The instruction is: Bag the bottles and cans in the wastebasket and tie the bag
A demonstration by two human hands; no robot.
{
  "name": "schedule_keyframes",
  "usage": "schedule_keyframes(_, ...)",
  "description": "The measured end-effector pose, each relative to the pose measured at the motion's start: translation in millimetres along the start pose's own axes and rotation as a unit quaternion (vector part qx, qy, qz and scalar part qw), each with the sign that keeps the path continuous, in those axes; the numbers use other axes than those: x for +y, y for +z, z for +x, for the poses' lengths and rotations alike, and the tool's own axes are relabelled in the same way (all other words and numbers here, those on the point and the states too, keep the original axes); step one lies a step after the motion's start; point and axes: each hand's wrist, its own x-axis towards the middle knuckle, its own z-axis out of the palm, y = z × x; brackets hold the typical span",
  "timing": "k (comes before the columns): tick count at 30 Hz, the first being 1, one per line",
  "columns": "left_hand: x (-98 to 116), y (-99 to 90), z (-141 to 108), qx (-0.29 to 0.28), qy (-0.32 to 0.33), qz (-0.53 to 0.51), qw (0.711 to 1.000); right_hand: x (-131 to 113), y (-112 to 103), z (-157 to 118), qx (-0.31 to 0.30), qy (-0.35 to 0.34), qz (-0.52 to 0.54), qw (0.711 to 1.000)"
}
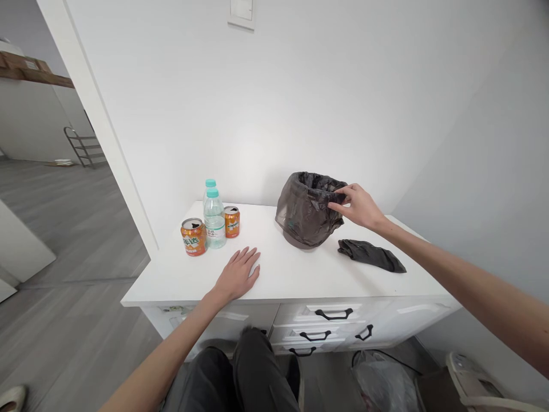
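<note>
Nearest, at lower centre of the frame, the left hand [238, 273] is laid palm-down on the white surface [274, 281], fingers slightly spread, with nothing seen to be held. Further in, right of centre, a folded dark bundle [372, 256] is left lying loose; it looks soft and light. Just beyond it, near the centre, a bin [300, 242] is stood upright, covered over its rim and sides by a thin dark bag [306, 213]. The film is judged to be nearly weightless, limp, somewhat slippery and easily torn, so it is best taken by its gathered edge with the finger pads, without nails. At the right of that opening, the edge is pinched by the right hand [348, 201], fingers brought close together; whether the rim beneath is also gripped cannot be told.
</note>
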Motion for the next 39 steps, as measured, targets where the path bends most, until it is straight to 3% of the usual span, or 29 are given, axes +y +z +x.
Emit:
schedule_keyframes(9,2.3,-2.6,2.1,-0.003,-0.005,0.007,1.0,-59.4,-3.9,-27.4,0.015,-0.042,0.053,0.998)
schedule_keyframes(15,0.9,-5.5,1.3,-0.004,0.001,0.01,1.0,-85.4,-7.6,-50.9,0.032,-0.057,0.094,0.993)
schedule_keyframes(19,2.2,-7.4,1.2,-0.007,-0.002,0.016,1.0,-70.8,6.7,-76.5,0.109,-0.046,0.145,0.982)
schedule_keyframes(22,3.4,-8.0,2.0,-0.01,-0.005,0.017,1.0,-37.1,39.1,-104.4,0.157,0.022,0.175,0.972)
schedule_keyframes(24,3.5,-8.0,2.5,-0.007,-0.005,0.015,1.0,-12.6,67.1,-123.8,0.123,0.069,0.194,0.971)
schedule_keyframes(28,2.8,-7.9,2.5,0.003,-0.002,0.009,1.0,17.5,116.5,-148.3,-0.017,0.149,0.232,0.961)
schedule_keyframes(32,2.5,-8.4,1.2,0.005,0.001,0.006,1.0,16.1,139.1,-144.9,-0.052,0.205,0.261,0.942)
schedule_keyframes(39,3.8,-8.3,-3.0,0.013,-0.002,0.009,1.0,-10.3,134.0,-133.5,-0.042,0.238,0.258,0.935)
